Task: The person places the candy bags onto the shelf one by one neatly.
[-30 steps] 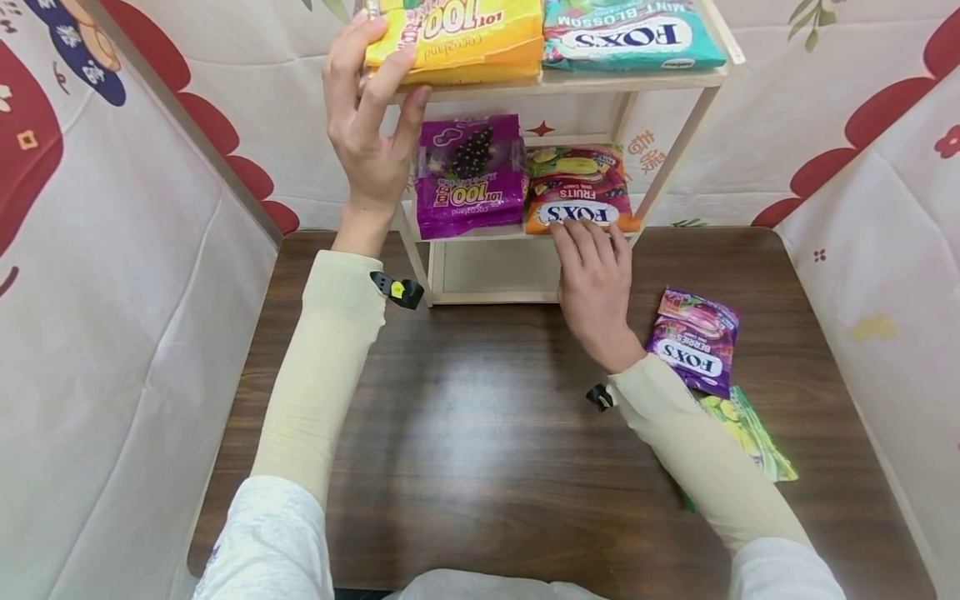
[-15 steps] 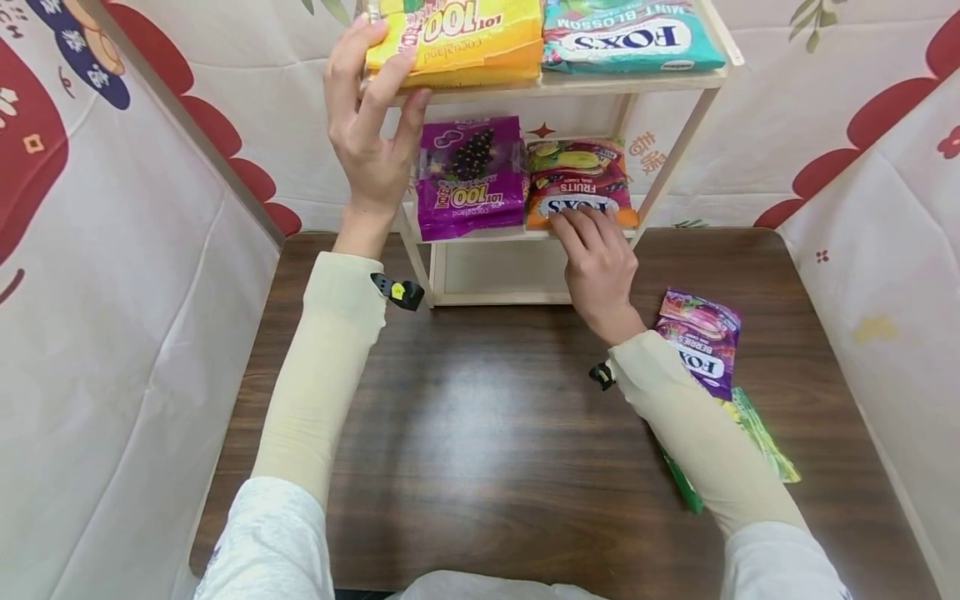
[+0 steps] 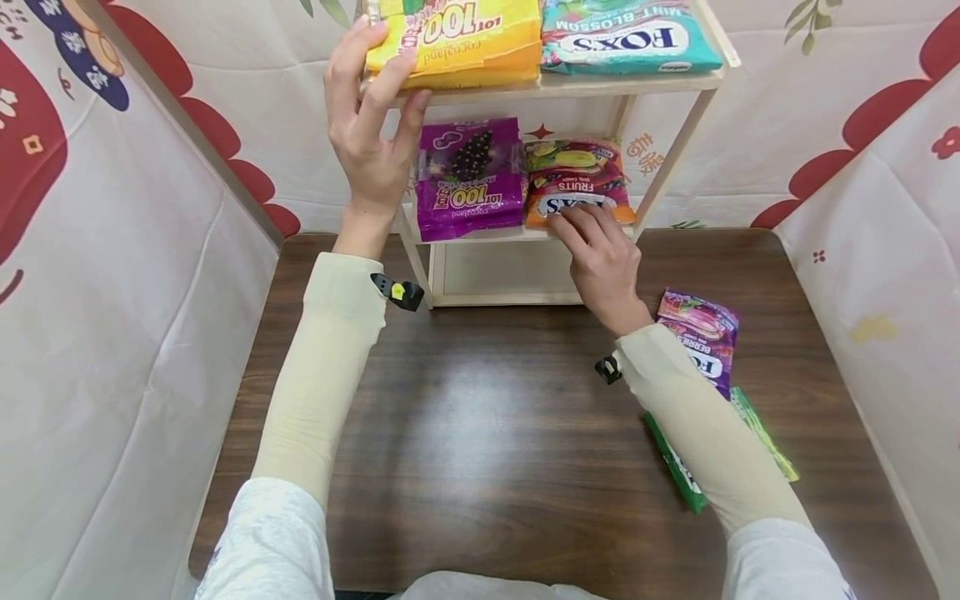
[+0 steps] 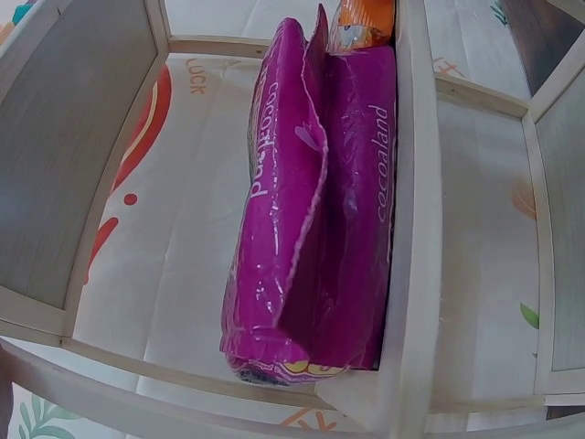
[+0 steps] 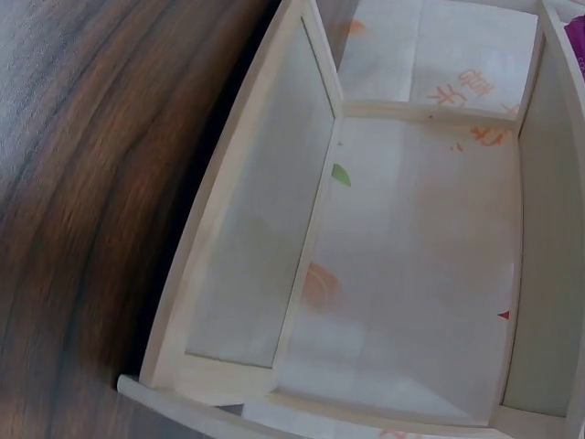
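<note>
My left hand (image 3: 367, 125) holds the left corner of the light wooden shelf rack (image 3: 630, 81). Its fingers lie against a yellow candy bag (image 3: 480, 37) on the top board, the thumb at the board's front edge. My right hand (image 3: 606, 262) rests bent fingertips on the front of a red and orange Fox's Fruits candy bag (image 3: 577, 175) on the middle shelf; its thumb is hidden. Left of that bag sits a purple Cocoaland candy bag (image 3: 471, 179). From the side, the left wrist view shows this purple bag (image 4: 283, 201). Neither wrist view shows its hand's grip.
A teal Fox's Mint Blossom bag (image 3: 630, 37) sits at the top right. The bottom shelf (image 3: 502, 271) stands on the dark wooden table (image 3: 465, 433). Under and beside the right forearm lie a purple Fox's Berries bag (image 3: 701, 329) and green bags (image 3: 675, 467). Patterned cloth walls surround the table.
The Fruits bag has shifted slightly back on its shelf, with my right fingers now more bent against it. My right wrist has moved a little forward and right. My left hand has stayed still.
</note>
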